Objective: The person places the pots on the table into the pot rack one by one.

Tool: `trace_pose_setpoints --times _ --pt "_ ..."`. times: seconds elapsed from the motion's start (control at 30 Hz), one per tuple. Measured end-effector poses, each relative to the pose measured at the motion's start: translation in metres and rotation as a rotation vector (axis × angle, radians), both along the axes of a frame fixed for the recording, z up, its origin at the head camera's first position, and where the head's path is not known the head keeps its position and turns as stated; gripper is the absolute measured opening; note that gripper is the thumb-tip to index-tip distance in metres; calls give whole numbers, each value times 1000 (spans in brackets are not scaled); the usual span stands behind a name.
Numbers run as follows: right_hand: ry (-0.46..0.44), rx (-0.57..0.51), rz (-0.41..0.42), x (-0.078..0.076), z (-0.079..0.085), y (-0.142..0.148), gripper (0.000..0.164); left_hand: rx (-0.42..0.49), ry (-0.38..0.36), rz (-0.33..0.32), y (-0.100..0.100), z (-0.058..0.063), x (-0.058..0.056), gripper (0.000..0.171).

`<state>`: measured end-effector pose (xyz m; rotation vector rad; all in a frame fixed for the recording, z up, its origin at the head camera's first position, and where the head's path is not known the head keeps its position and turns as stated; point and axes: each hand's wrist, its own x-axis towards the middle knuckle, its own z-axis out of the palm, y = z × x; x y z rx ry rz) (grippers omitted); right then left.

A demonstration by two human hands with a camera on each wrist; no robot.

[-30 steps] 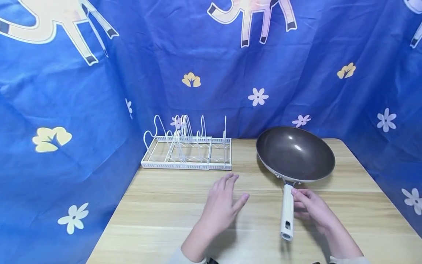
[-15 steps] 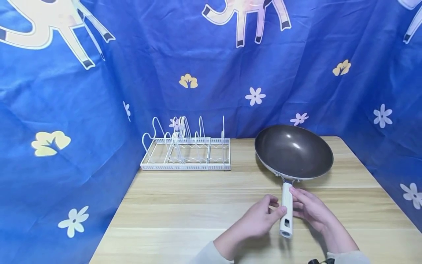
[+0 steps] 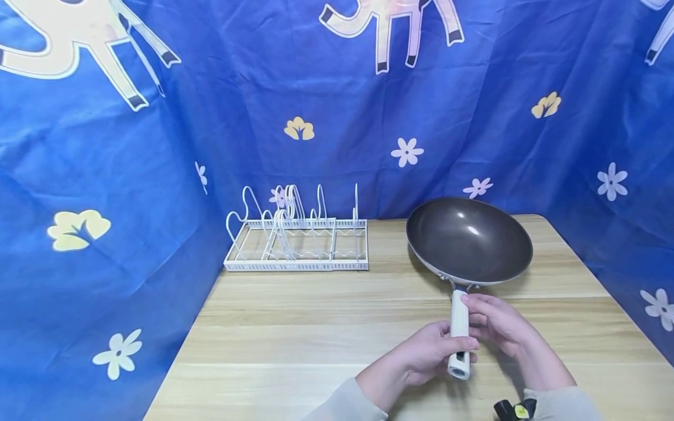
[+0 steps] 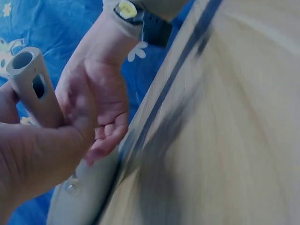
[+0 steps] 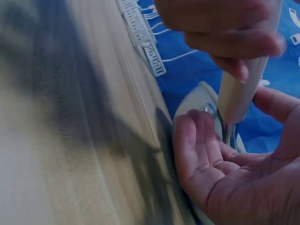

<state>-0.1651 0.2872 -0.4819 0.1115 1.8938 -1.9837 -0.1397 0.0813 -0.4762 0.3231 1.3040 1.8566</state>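
Note:
A deep, round frying pan (image 3: 468,240) with a dark inside and a pale outside sits at the right of the table, its white handle (image 3: 460,313) pointing towards me. My left hand (image 3: 426,354) grips the handle near its end, thumb laid across the top. Closer to the bowl, my right hand (image 3: 500,324) holds the handle from the right, its thumb against the side. In the right wrist view the right fingers (image 5: 204,145) curl loosely below the handle. The handle's holed end (image 4: 35,82) sticks out past the left hand in the left wrist view.
A white wire rack (image 3: 297,266) with upright loops stands at the back left of the wooden table (image 3: 274,333). Blue patterned cloth (image 3: 347,128) hangs behind the table and at both sides. A black strap device (image 3: 516,410) is on the right wrist.
My left hand has moved right from the middle of the table to the handle and now grips it. My right hand has stayed at the handle, and the pan has hardly moved.

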Motion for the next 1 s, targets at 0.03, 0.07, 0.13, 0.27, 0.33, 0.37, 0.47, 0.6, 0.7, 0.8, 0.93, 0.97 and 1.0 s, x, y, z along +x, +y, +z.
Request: trace_pose_setpoints --times 0.03,0.07,0.13,0.27,0.33,0.37,0.47,0.6,0.7,0.8,0.93,0.97,1.0 --pt "-2 5 -5 -2 1 -2 57 34 -35 -12 0 0 -1 31" --pt "-5 10 -10 -4 2 -4 55 58 -70 -24 0 -1 -1 28" --pt "-11 21 -19 -7 4 -8 52 93 -114 -41 0 -2 -2 21" --pt "-19 29 -27 -10 4 -12 36 117 -136 -84 2 -5 -3 14" --pt "-21 22 -23 -11 4 -13 29 131 -137 -106 3 -6 -3 13" --pt "-21 13 -19 -11 5 -13 27 135 -137 -116 3 -6 -3 14" --pt "-24 10 -20 -13 5 -17 25 126 -137 -121 4 -7 -3 15" --pt "-26 38 -54 -12 7 -21 27 95 -108 -142 7 -8 -3 14" --pt "-21 63 -100 -11 7 -25 31 73 -75 -167 8 -8 -4 14" --pt "-2 79 -124 -12 7 -28 32 45 -55 -160 6 -8 -5 14" --pt "28 93 -126 -13 8 -34 31 11 -49 -138 2 -8 -7 15" --pt "33 100 -120 -12 8 -35 31 6 -48 -135 1 -8 -7 15" --pt "33 103 -119 -12 8 -36 32 3 -48 -137 0 -8 -7 16"
